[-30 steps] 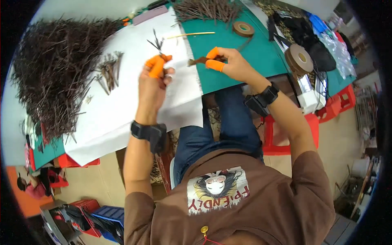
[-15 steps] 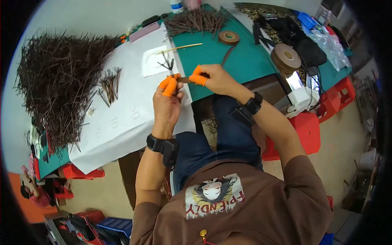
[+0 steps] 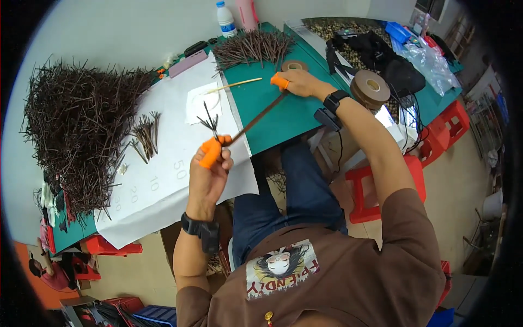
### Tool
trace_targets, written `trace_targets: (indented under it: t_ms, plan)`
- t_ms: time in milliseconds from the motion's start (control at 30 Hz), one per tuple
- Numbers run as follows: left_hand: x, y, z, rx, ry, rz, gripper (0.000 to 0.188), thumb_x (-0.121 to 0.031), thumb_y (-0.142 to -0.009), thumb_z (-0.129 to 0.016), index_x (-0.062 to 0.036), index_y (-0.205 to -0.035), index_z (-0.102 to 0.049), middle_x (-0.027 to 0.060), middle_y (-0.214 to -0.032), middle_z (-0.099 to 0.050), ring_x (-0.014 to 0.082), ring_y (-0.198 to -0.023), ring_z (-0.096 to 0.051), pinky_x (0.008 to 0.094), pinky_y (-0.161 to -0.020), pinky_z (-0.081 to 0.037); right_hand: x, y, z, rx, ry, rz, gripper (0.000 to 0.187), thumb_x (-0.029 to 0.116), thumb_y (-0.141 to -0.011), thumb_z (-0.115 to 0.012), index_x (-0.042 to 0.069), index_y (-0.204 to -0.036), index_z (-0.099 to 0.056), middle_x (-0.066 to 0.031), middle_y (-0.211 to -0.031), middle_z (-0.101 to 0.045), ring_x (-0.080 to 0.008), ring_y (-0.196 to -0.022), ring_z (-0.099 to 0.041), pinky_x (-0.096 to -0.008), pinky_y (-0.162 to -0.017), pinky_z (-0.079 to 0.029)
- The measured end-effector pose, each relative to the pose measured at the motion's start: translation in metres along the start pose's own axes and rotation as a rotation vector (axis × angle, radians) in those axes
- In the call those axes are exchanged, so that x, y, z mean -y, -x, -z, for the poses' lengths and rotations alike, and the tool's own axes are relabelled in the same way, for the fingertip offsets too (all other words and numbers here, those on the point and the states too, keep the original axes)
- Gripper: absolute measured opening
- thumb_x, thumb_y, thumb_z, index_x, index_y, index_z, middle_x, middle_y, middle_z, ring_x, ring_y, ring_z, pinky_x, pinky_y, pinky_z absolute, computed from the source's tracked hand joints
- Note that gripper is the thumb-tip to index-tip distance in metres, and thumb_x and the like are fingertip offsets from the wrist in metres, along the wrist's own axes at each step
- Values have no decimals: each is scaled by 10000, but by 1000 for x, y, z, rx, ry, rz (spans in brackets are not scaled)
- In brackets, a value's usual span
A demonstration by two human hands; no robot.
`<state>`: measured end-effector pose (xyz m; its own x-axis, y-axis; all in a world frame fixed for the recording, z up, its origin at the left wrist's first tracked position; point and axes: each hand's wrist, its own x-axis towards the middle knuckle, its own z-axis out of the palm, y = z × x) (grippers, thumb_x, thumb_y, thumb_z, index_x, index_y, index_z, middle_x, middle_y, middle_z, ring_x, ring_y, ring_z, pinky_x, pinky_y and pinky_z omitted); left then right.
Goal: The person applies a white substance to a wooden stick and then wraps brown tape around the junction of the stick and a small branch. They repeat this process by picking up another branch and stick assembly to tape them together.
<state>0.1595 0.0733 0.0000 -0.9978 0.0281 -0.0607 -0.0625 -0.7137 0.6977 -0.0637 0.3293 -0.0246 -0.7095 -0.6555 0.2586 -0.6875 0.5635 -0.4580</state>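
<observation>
My left hand (image 3: 210, 163), with orange finger covers, is closed on a dark branched artificial twig (image 3: 208, 122), whose prongs point up and away. A strip of brown tape (image 3: 257, 118) runs from this hand, stretched slantwise to my right hand (image 3: 302, 84). The right hand, also with orange finger covers, pinches the tape near a small brown tape roll (image 3: 295, 65). Left of my left hand, a small bunch of brown twigs (image 3: 145, 133) lies on the white sheet (image 3: 163, 158). Fingers hide the twig's lower end.
A large heap of dark twigs (image 3: 76, 131) fills the left side, with a smaller pile (image 3: 253, 46) at the back. Beyond my left hand, a thin stick (image 3: 239, 84) lies over white paper. At right stand larger tape rolls (image 3: 370, 87), a black bag (image 3: 403, 73) and red stools (image 3: 362, 191).
My right hand has moved away to the upper right, drawing the tape out long. My left hand has lowered slightly toward me with the twig. The whole view has shifted a little.
</observation>
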Motion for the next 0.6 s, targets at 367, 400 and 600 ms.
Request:
trace_targets:
  t_ms: [367,400,600]
  plan:
    - [-34,76,39,-6,-78,-99,168,-129,-837,-512,-16,-958,-541,96,-964,-559,86,-646,-468,196,-529,-369,1,2,28,24,365,-93,265,315,-832,-478,117,-983,-569,-119,-815,-579,-303,-780,-538,-409,-651,-428]
    - [-38,79,41,-14,-75,-122,168,-129,-839,-509,-16,-961,-538,93,-964,-559,83,-646,-464,194,-530,-367,-5,5,30,25,365,-87,265,315,-832,-478,117,-983,-569,-119,-815,-579,-303,-780,-538,-409,-651,-428]
    - [-38,43,24,-169,-111,-163,161,-83,-833,-516,-2,-971,-534,113,-947,-567,107,-662,-479,203,-544,-371,41,-24,6,-499,190,117,242,256,-759,-579,91,-937,-582,-121,-839,-588,-295,-779,-551,-368,-674,-443]
